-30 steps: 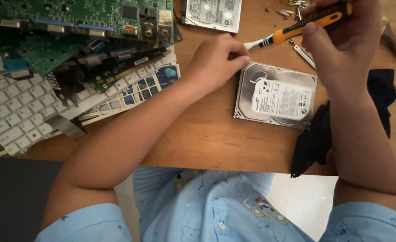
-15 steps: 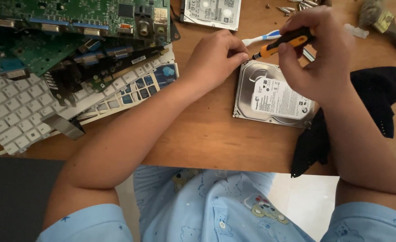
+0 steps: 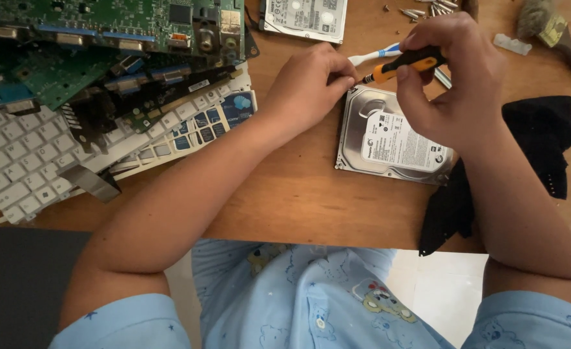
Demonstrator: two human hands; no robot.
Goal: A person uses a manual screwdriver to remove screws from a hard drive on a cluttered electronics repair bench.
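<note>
A silver hard drive (image 3: 389, 139) with a white label lies flat on the wooden table (image 3: 298, 194). My right hand (image 3: 450, 84) is closed around an orange and black screwdriver (image 3: 405, 64), whose tip points left at the drive's upper left corner. My left hand (image 3: 308, 84) rests at that same corner, its fingertips pinched around the screwdriver's tip. A white and blue toothbrush (image 3: 376, 56) lies just behind the screwdriver.
A black cloth (image 3: 544, 142) lies under my right forearm. A pile of green circuit boards (image 3: 98, 45) and white keyboards (image 3: 33, 161) fills the left side. A second smaller drive (image 3: 305, 16), loose screws (image 3: 421, 10) and a brush (image 3: 550, 29) lie at the far edge.
My right hand has come down and to the left with the screwdriver, from above the drive to its upper left corner. My left hand stayed at that corner and its fingers closed in on the tip.
</note>
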